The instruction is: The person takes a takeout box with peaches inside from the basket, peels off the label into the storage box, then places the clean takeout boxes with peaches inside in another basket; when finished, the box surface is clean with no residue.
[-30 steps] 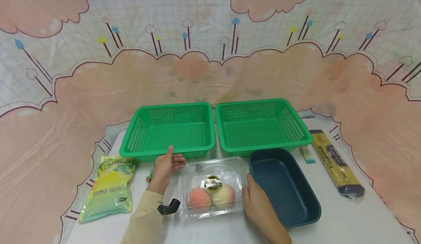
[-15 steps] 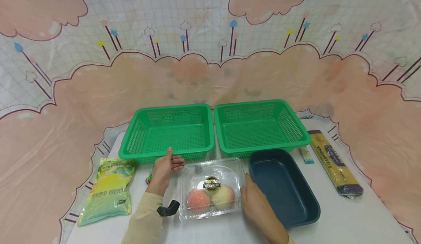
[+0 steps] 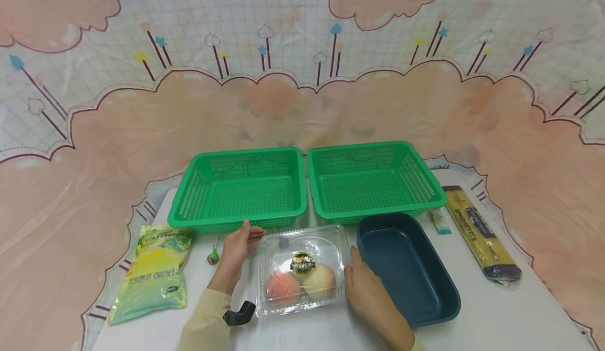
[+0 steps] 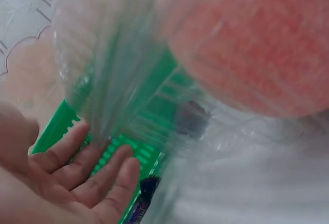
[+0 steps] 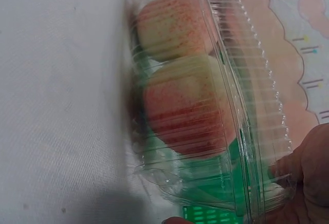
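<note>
A clear plastic clamshell container (image 3: 326, 240) holds two peaches, one pink (image 3: 283, 288) and one pale (image 3: 320, 282), under a black-and-gold label (image 3: 302, 263). My left hand (image 3: 238, 248) is at its back left corner, thumb up and fingers extended. In the left wrist view those fingers (image 4: 77, 170) are relaxed beside the ribbed plastic. My right hand (image 3: 368, 288) grips the right side of the container, its thumb by the rim in the right wrist view; part of that hand is hidden behind the plastic. A small dark item (image 3: 283, 242) shows through the back left of the lid.
Two green baskets (image 3: 236, 224) stand behind, and a dark blue tray (image 3: 402, 277) sits close on the right. A yellow-green bag (image 3: 153, 277) and a lollipop (image 3: 213, 256) lie left. Farther right are a spaghetti pack (image 3: 482, 235) and a small sachet (image 3: 440, 222).
My left hand has come slightly toward me and nearer the container, uncovering more of the lollipop. The right hand and the container have hardly moved.
</note>
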`<action>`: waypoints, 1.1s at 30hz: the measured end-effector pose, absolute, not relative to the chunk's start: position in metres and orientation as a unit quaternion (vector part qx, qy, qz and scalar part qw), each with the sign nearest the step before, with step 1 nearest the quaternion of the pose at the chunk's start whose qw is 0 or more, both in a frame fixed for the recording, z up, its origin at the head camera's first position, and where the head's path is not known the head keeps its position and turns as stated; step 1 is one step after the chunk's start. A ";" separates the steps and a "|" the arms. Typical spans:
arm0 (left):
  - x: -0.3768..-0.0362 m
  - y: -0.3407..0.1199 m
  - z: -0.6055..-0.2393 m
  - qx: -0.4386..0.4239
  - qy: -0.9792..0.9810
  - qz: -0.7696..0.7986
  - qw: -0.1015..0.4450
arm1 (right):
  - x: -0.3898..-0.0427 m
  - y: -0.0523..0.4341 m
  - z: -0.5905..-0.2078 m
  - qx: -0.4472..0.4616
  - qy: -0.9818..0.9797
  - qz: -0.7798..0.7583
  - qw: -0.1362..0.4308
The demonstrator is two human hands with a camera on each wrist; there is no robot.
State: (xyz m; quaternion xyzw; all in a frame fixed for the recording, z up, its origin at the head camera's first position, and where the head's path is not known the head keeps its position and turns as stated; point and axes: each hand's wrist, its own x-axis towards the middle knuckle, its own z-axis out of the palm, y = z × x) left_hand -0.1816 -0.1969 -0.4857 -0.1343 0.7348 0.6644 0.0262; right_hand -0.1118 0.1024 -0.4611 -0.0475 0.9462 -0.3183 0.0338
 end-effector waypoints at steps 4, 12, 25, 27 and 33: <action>-0.173 -0.192 -0.484 -0.098 0.775 0.622 0.057 | -0.112 0.103 -0.461 -0.050 0.946 -0.320 0.034; -0.153 -0.181 -0.479 -0.045 0.838 0.531 0.118 | -0.113 0.103 -0.463 -0.048 0.944 -0.323 0.038; -0.149 -0.177 -0.480 -0.043 0.823 0.549 0.137 | -0.113 0.103 -0.463 -0.056 0.946 -0.317 0.032; -0.149 -0.176 -0.480 -0.045 0.817 0.558 0.137 | -0.114 0.102 -0.463 -0.056 0.946 -0.317 0.031; -0.150 -0.175 -0.481 -0.054 0.812 0.564 0.140 | -0.114 0.102 -0.464 -0.056 0.946 -0.318 0.028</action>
